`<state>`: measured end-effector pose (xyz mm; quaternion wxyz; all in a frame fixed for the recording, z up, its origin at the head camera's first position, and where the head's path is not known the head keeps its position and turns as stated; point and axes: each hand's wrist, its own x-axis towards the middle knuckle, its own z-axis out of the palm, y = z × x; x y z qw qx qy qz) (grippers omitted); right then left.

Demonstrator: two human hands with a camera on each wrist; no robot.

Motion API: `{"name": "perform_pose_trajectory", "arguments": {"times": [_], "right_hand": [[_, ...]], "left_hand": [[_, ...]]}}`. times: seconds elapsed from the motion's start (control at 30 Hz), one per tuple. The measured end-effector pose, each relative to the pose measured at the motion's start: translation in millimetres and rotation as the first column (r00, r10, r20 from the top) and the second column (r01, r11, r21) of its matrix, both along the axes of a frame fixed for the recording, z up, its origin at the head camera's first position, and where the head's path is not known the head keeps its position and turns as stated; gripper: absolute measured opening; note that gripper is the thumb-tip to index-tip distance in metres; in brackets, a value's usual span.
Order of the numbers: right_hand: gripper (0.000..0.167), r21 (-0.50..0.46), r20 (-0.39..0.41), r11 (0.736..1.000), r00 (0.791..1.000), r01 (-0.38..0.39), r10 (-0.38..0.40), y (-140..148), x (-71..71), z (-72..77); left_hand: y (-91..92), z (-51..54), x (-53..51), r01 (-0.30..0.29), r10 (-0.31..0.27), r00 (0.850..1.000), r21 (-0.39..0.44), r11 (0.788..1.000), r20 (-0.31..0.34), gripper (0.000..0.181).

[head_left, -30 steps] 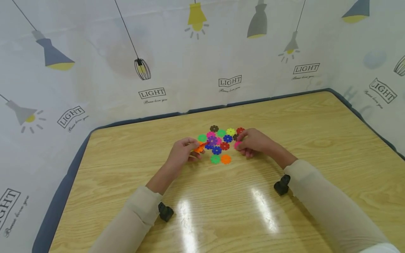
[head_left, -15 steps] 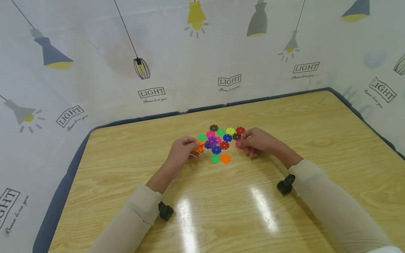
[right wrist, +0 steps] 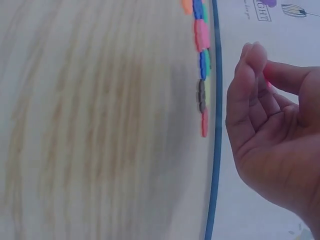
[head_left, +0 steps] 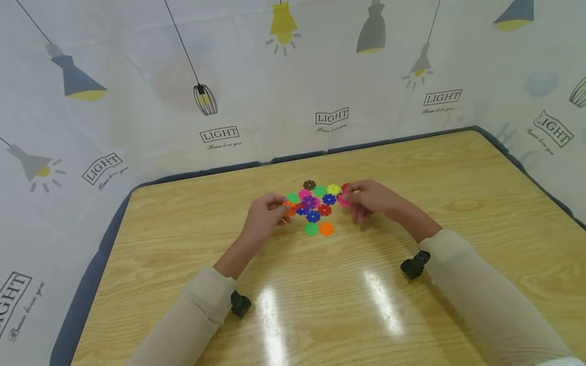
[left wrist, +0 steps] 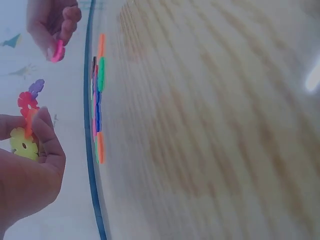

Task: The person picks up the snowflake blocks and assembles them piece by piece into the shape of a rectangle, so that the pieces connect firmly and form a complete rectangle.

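Note:
My left hand [head_left: 264, 217] pinches a joined chain of notched flower discs. In the left wrist view the chain shows a yellow disc [left wrist: 23, 144], an orange disc [left wrist: 30, 123], a red disc [left wrist: 28, 103] and a purple disc [left wrist: 36, 88] at its far end. Thumb and fingers of my right hand [head_left: 373, 198] pinch a pink disc [head_left: 343, 199], which appears raised off the table in the left wrist view [left wrist: 58, 51]. Between the hands, loose discs lie on the table, among them a green disc [head_left: 311, 229] and a blue disc [head_left: 313, 216].
The wooden table [head_left: 320, 284] has a dark blue edge along a pale wall covering [head_left: 265, 101] printed with lamps. An orange disc [head_left: 326, 229] lies nearest my body among the loose ones. Brown [head_left: 309, 185] and yellow [head_left: 333, 189] discs lie farther back.
My right hand first shifted slightly right, then lifted the pink disc up from beside the brown one. The left hand's chain has tilted slightly, its purple end moving a little right.

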<state>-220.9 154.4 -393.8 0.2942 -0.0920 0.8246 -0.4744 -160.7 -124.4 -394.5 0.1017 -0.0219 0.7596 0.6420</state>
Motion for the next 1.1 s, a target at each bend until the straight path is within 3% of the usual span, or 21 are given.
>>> {"name": "perform_pose_trajectory", "arguments": {"times": [0.57, 0.8, 1.1], "right_hand": [[0.027, -0.258, 0.042, 0.966, 0.999, -0.013, 0.024, -16, 9.9, 20.4], [0.031, -0.3, 0.029, 0.953, 0.998, -0.043, 0.054, -22, 10.4, 22.6], [0.027, -0.28, 0.024, 0.959, 0.998, -0.049, 0.058, -21, 12.2, 23.9]], "left_hand": [[1.8, 1.9, -0.6, 0.012, -0.014, 0.991, -0.019, 1.0, -0.133, 0.013], [1.1, -1.3, 1.0, 0.034, -0.041, 0.98, -0.038, 0.999, -0.192, 0.012], [4.8, -1.7, -0.7, 0.088, -0.097, 0.974, -0.054, 0.995, -0.206, 0.016]]}}
